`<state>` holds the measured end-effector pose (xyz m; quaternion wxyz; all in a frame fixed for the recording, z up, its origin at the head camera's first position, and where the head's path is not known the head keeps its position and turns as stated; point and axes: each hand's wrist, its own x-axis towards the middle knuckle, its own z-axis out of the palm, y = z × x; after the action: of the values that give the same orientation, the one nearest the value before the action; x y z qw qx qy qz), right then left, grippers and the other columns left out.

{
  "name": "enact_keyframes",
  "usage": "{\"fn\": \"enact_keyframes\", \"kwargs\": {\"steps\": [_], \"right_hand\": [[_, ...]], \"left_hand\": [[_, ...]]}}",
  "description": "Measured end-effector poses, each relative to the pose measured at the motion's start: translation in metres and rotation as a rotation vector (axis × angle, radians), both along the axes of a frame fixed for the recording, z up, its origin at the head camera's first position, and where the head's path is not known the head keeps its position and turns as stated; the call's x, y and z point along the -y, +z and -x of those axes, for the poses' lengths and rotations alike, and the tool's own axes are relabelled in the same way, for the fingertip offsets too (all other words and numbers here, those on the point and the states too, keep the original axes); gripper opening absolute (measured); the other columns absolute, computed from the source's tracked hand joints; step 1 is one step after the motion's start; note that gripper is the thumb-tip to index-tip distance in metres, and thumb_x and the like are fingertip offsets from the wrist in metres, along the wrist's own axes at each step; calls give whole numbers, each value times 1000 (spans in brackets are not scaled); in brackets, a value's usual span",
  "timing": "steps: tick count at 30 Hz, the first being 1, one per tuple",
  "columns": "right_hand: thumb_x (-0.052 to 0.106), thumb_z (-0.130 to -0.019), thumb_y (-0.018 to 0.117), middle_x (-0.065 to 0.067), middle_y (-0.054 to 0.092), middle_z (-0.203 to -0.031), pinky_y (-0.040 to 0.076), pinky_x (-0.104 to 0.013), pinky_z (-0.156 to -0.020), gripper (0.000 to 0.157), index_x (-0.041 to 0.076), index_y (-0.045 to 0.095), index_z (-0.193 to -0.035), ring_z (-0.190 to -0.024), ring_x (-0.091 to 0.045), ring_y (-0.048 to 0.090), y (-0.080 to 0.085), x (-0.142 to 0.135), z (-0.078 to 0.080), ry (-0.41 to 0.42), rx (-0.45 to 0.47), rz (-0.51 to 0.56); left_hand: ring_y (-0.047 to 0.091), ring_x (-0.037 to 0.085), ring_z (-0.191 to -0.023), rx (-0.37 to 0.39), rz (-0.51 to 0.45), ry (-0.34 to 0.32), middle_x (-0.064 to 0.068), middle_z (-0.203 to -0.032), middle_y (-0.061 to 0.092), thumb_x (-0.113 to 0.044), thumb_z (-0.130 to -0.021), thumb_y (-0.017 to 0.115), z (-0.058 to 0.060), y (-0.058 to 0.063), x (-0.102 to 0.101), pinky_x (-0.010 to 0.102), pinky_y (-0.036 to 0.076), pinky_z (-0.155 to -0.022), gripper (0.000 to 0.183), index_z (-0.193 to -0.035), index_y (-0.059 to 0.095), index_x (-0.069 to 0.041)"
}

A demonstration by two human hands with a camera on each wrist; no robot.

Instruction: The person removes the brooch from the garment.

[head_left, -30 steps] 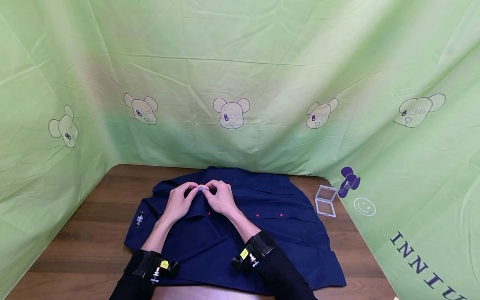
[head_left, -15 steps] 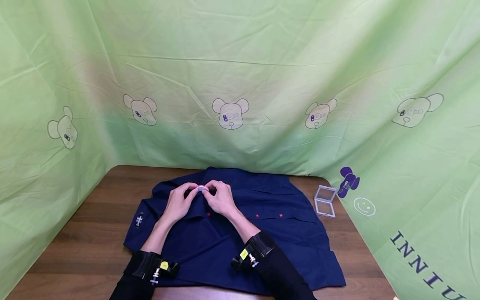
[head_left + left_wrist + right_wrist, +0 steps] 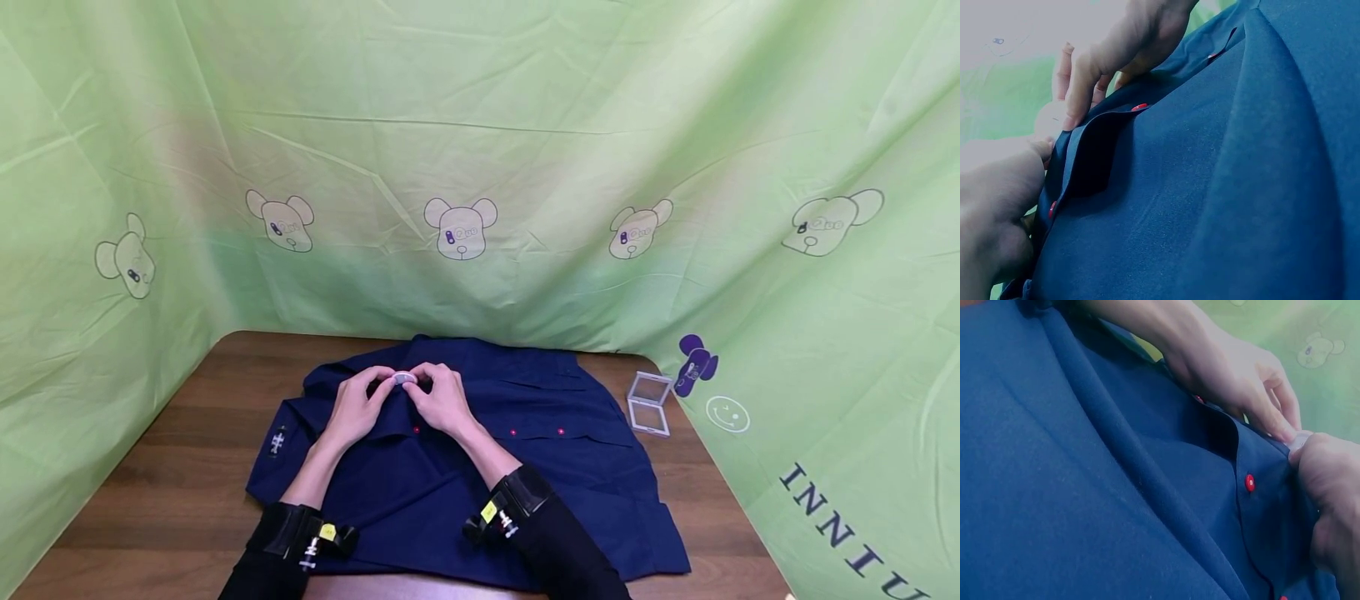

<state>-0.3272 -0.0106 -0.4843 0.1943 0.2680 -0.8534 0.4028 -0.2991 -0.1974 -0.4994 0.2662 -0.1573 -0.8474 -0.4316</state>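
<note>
A navy shirt (image 3: 517, 508) with red buttons (image 3: 1249, 482) lies spread before me. My left hand (image 3: 356, 406) and right hand (image 3: 444, 402) meet over its far left part. Between thumbs and fingertips they pinch a small round white disc (image 3: 404, 378), one hand at each side. Its kind cannot be made out. In the left wrist view the pale disc (image 3: 1047, 120) stands at the shirt's raised edge. The fingertips partly cover the disc (image 3: 1299, 440) in the right wrist view; whether it is fastened to the cloth is hidden.
A small clear hinged case (image 3: 648, 403) stands unfolded at the table's right. A small dark and silvery piece (image 3: 277, 442) lies on the shirt's left corner. Green printed curtains (image 3: 465, 125) enclose the brown wooden table (image 3: 165, 467).
Both hands stay at the same spot with the disc between them. The disc tilts slightly, and the red rim seen along its top earlier no longer shows.
</note>
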Motion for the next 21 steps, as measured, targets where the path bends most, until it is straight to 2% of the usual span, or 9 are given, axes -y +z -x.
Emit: {"fn": "enact_keyframes", "kwargs": {"steps": [12, 21], "right_hand": [[21, -86, 82, 4, 78, -94, 52, -30, -77, 20, 12, 80, -104, -89, -16, 65, -2, -5, 2, 51, -76, -22], [17, -85, 82, -1, 79, -102, 56, -40, -83, 28, 4, 79, -109, -95, -12, 65, 1, -14, 4, 101, -101, 50]], "left_hand": [[67, 19, -97, -4, 9, 17, 7, -101, 76, -15, -99, 71, 0, -2, 1, 42, 52, -82, 15, -110, 76, -6], [67, 16, -98, 11, -1, 10, 5, -102, 76, -15, -99, 71, 1, 0, 1, 41, 52, -84, 14, -109, 76, -8]]}}
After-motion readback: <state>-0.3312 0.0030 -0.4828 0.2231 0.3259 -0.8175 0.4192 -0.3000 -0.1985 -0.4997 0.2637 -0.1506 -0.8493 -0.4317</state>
